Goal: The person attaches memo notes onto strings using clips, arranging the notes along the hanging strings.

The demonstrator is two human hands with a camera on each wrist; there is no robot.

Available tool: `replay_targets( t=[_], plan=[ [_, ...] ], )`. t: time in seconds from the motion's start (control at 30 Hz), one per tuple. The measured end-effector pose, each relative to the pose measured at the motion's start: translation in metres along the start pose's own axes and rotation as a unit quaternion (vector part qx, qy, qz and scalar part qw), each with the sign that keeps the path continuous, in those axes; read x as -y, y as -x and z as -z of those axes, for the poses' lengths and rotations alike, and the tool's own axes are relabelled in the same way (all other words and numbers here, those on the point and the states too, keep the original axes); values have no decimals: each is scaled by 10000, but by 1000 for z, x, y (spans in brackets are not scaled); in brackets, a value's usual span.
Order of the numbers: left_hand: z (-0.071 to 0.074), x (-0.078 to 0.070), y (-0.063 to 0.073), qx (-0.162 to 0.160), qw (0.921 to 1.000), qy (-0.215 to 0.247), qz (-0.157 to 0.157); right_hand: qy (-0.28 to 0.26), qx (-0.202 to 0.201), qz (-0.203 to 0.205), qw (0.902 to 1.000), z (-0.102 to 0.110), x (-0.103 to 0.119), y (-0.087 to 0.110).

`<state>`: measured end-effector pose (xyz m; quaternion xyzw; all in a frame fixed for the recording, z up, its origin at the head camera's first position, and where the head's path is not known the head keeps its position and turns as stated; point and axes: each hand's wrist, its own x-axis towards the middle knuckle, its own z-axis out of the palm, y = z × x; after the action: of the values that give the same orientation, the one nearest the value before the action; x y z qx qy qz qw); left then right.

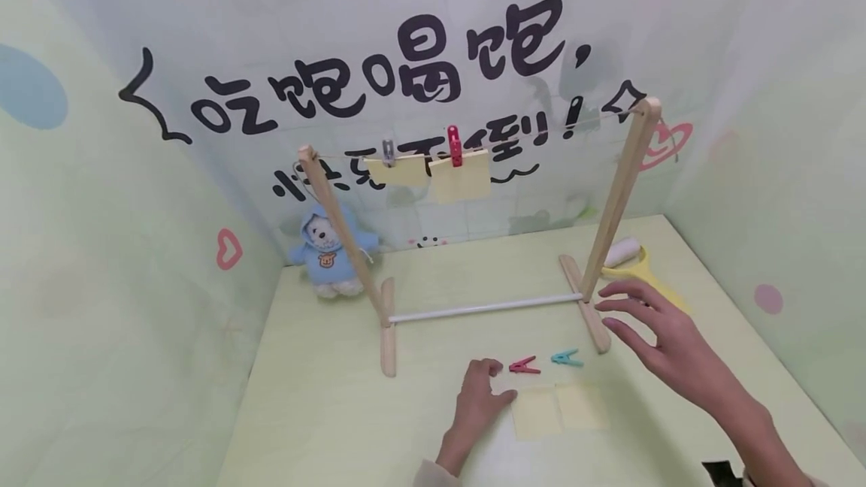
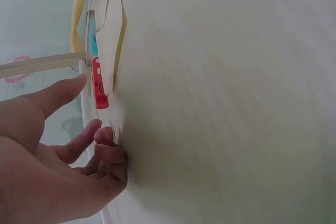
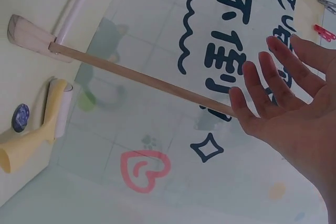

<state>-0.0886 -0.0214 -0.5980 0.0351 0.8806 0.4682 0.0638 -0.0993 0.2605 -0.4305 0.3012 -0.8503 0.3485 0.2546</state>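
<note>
My left hand (image 1: 478, 400) rests on the tabletop with loosely bent fingers and nothing in them. Its thumb lies close to a pale yellow paper square (image 1: 536, 415); I cannot tell if they touch. A second yellow square (image 1: 583, 406) lies against the first. Just behind them are a red clothespin (image 1: 524, 365) and a blue clothespin (image 1: 567, 358). My right hand (image 1: 670, 337) hovers empty near the rack's right post (image 1: 619, 205), fingers spread. On the rack's string, a grey clothespin (image 1: 388, 152) and a red clothespin (image 1: 454, 146) each hold a yellow paper (image 1: 461, 179).
A white rod (image 1: 487, 308) joins the rack's wooden feet. Behind the left post (image 1: 345, 235) sits a plush toy in blue (image 1: 328, 254). A yellow-handled lint roller (image 1: 639, 265) lies behind the right foot, with a dark blue oval object (image 3: 21, 117) beside it. Printed walls enclose the table.
</note>
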Motion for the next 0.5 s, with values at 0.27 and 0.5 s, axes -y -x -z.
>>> replay_targets(
  t=[0.27,0.5],
  plan=[
    [-16,2,10,-373,9945,-869,-451,-81,310,-137,9994,-21,-9,10],
    [-16,8,14,-389,9840,-1490,-900,-60,430,-113,9990,-38,-27,18]
  ],
)
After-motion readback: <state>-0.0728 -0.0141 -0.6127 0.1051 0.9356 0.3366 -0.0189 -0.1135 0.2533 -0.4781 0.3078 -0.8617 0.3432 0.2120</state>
